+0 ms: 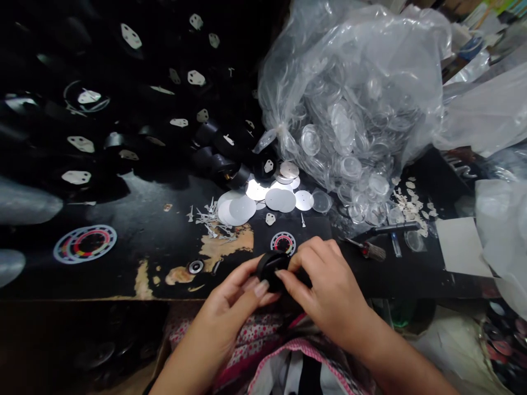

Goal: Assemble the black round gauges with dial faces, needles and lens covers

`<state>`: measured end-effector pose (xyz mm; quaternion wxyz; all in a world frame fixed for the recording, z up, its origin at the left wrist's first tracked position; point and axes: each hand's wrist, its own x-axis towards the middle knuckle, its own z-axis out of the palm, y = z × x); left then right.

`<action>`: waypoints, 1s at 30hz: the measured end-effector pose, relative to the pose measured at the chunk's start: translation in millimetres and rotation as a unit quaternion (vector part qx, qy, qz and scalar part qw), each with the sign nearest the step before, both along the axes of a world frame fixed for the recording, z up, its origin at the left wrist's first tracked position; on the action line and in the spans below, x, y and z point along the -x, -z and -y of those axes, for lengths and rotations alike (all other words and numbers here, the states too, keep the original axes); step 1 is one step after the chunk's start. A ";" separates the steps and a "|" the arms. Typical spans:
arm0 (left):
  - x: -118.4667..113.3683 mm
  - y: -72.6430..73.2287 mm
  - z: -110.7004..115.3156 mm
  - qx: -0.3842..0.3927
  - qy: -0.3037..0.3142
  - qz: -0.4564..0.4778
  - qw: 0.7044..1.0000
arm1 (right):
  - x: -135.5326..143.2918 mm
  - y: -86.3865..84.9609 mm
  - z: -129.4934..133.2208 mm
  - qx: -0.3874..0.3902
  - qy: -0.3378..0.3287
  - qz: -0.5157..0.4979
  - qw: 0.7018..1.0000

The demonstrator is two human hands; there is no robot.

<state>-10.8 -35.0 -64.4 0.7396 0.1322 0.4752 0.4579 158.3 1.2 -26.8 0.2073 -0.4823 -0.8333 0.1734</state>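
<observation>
My left hand [230,304] grips a small round black case [272,264] between thumb and fingers, just over the front edge of the bench. My right hand [327,282] has its thumb and fingers closed on the same case from the right; whether a tiny part sits under them is hidden. Right behind the case lies a printed gauge dial [283,242] with a red and white scale. A small white plate with holes [270,219] and a single thin pointer [303,220] rest near it. Farther left is a heap of pointers [212,222] beside overlapping silver discs [242,209].
A large clear bag [349,60] spills clear round covers [349,167] at the back right. Many black cases [206,131] with white plates pile up at the back left. A screwdriver [373,250], a dark pen-like tool [391,228] and more dials [84,244] lie on the bench [123,280].
</observation>
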 end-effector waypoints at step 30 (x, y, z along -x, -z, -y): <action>1.3 -5.5 -15.8 0.028 -0.118 0.109 0.987 | -1.2 15.4 -20.9 -0.003 -0.086 -0.131 0.988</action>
